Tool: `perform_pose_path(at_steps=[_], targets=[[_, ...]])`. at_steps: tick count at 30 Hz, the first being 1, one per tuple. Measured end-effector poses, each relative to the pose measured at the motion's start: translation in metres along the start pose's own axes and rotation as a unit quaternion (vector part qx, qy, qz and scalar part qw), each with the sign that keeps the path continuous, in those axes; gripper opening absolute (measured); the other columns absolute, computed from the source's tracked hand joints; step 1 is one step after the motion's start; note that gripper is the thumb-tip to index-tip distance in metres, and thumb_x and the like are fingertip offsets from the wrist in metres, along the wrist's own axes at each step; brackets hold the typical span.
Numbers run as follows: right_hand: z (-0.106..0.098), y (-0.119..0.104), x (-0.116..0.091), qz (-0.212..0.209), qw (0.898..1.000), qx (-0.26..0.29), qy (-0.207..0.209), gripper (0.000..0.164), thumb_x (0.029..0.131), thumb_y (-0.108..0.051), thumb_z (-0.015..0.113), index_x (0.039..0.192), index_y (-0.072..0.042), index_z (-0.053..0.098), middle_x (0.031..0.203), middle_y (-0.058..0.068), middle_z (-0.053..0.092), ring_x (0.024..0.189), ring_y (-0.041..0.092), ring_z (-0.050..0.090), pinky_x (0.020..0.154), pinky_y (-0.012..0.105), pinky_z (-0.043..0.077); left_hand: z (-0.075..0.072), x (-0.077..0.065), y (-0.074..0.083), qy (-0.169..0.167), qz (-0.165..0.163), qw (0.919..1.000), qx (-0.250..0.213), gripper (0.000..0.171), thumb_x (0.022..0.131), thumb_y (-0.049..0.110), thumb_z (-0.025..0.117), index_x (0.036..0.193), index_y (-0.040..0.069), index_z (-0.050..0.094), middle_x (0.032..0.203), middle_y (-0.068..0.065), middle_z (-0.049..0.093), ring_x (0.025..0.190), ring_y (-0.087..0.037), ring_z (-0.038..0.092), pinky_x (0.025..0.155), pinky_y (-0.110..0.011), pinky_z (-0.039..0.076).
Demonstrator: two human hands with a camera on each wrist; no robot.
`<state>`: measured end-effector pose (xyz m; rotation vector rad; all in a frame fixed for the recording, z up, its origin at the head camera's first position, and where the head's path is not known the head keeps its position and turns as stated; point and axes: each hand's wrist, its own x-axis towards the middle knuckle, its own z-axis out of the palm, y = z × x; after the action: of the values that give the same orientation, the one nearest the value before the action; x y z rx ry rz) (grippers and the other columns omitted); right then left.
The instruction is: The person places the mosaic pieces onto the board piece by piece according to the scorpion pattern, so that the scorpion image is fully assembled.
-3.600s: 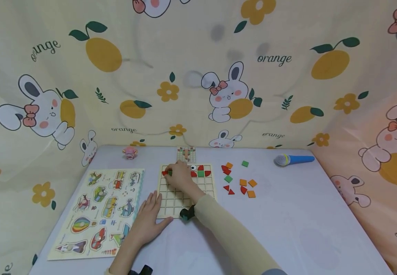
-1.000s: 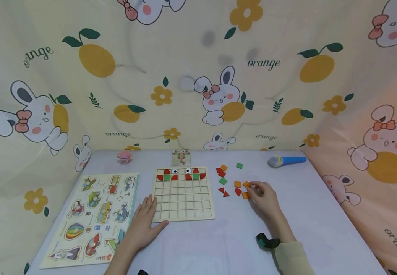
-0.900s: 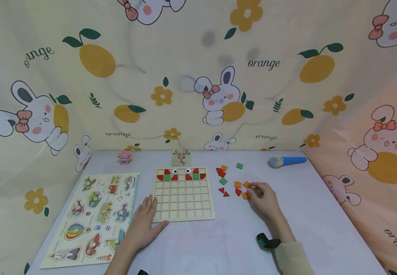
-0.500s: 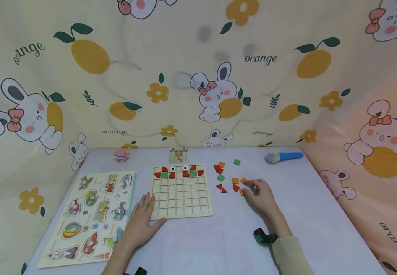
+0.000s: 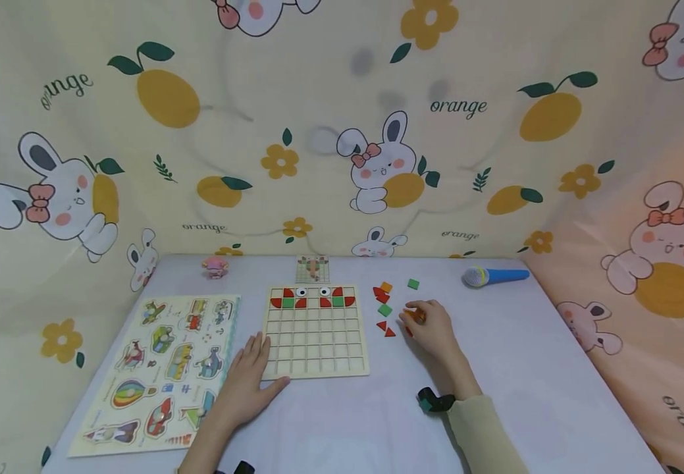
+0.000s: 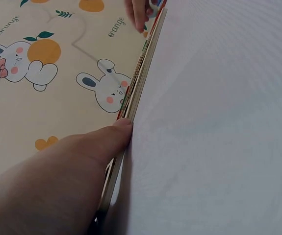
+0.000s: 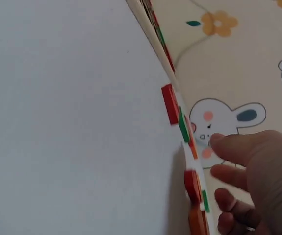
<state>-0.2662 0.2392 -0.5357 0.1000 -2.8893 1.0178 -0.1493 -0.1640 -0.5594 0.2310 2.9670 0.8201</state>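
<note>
Right hand (image 5: 433, 329): right of the grid board (image 5: 321, 338), fingers bent and aimed toward it, over an orange piece (image 5: 417, 316) showing among the fingertips; whether they pinch it, I cannot tell.
Orange piece: right of the grid board, partly covered by the fingers, so which way its edges face is unclear.
Red piece by the thumb (image 5: 409, 332): right of the grid board, mostly hidden.
Red triangles (image 5: 390, 332): two, between the grid board and the right hand, points turned different ways.
Green squares (image 5: 384, 309): one just right of the grid board, one farther off, past the board's far right corner.
Left hand (image 5: 247, 385): fingers straight and holding nothing, resting at the grid board's left edge, thumb at its near edge.
Grid board: flat on the table (image 5: 377, 421), nearly square, no clear long axis; sides run away from the person.
Inlaid pieces (image 5: 288, 303): two mirrored groups in the grid board's two far rows.
Pattern card (image 5: 313, 270): beyond the grid board's far edge.
Puzzle board (image 5: 158, 374): left of the grid board, long axis running near to far, slanted.
Microphone (image 5: 496, 276): far right of the grid board, long axis crosswise, head toward the board.
</note>
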Motion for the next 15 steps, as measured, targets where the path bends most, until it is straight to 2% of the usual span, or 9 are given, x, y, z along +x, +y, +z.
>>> perform_pose_path(at_steps=[6, 15], targets=[[0.012, -0.004, 0.007, 0.030, 1.000, 0.000, 0.003, 0.039, 0.098, -0.031, 0.076, 0.126, -0.004, 0.074, 0.120, 0.018, 0.065, 0.110, 0.033, 0.055, 0.093, 0.047, 0.051, 0.002, 0.001, 0.002, -0.003, -0.002, 1.0000, -0.002, 0.099, 0.099, 0.060, 0.065, 0.165, -0.004, 0.027, 0.174, -0.024, 0.016, 0.163, -0.042, 0.010, 0.131, -0.061, 0.013], [0.022, 0.001, 0.004, 0.005, 0.999, 0.006, 0.040, 0.031, 0.097, -0.026, 0.076, 0.120, -0.004, 0.077, 0.119, 0.021, 0.063, 0.112, 0.037, 0.055, 0.093, 0.054, 0.045, 0.001, -0.001, 0.003, 0.013, 0.002, 0.9999, -0.002, 0.098, 0.098, 0.059, 0.067, 0.164, -0.005, 0.031, 0.173, -0.026, 0.020, 0.162, -0.045, 0.014, 0.130, -0.062, 0.014]])
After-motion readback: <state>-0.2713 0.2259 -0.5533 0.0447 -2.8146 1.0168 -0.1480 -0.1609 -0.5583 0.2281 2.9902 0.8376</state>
